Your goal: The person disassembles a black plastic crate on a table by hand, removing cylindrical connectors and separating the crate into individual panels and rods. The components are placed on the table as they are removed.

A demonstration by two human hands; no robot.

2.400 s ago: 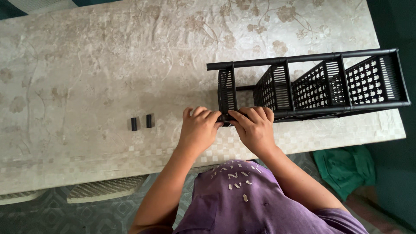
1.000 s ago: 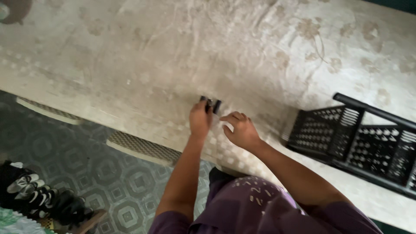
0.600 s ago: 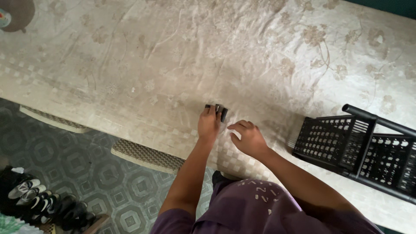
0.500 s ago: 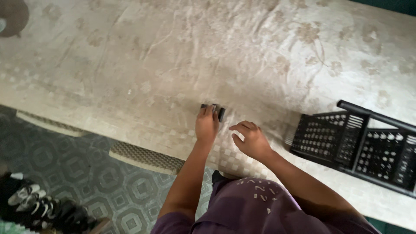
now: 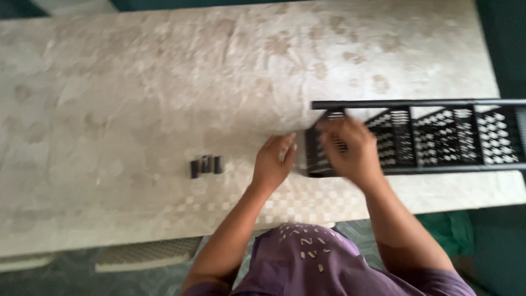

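Observation:
A black plastic rack with perforated panels lies on its side at the right of the table. My right hand is blurred and grips the rack's left end panel. To its left, my left hand has its fingertips at the rack's lower left corner; the blur hides whether it holds anything. Three small black pieces stand close together on the cloth, apart from both hands and to the left of my left hand.
A pale patterned tablecloth covers the table, whose front edge runs just in front of me. A slatted seat shows below the table edge at the lower left. Green fabric lies on the floor at the right.
Both hands moved right, from the small black pieces to the rack's left end. The view swung back over the table. The small pieces now lie free on the cloth.

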